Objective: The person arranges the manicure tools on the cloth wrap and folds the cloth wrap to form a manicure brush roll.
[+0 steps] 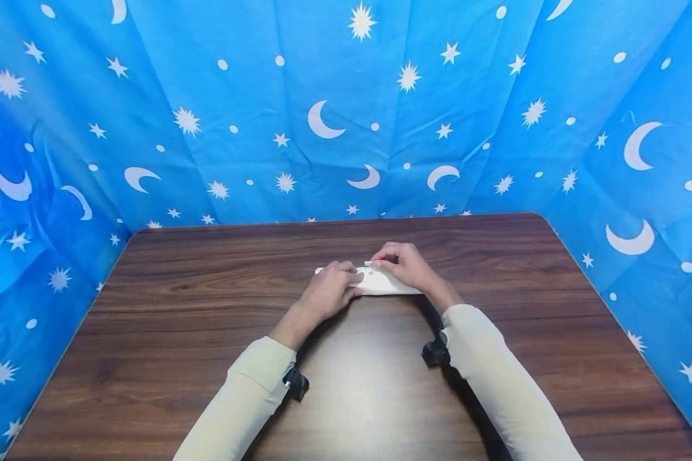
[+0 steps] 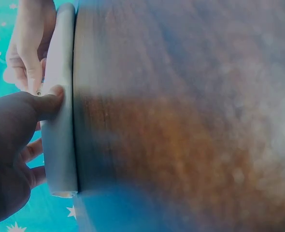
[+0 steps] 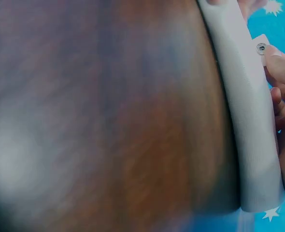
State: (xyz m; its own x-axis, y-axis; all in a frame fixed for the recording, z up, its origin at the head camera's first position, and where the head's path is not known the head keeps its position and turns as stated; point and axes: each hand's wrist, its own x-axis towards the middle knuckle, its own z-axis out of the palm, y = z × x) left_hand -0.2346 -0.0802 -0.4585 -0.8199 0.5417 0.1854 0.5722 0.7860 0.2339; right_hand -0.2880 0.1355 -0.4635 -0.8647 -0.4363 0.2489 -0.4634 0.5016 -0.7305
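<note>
A long, white, soft-looking case (image 1: 389, 285) lies across the far middle of the table. My left hand (image 1: 327, 289) holds its left part; in the left wrist view the thumb presses on the white case (image 2: 60, 145) while the other fingers reach behind it. At the top edge, my right hand (image 1: 408, 266) pinches a small white snap tab (image 1: 370, 263) between thumb and finger. The right wrist view shows a round metal snap (image 3: 262, 48) on that tab, standing out past the edge of the case (image 3: 256, 140). The back of the case is hidden.
The brown wooden table (image 1: 179, 294) has rounded far corners. Behind it and at both sides hangs a blue cloth (image 1: 254, 96) with white moons and stars. Black wrist cameras are strapped to the left sleeve (image 1: 242, 390) and the right sleeve (image 1: 507, 378).
</note>
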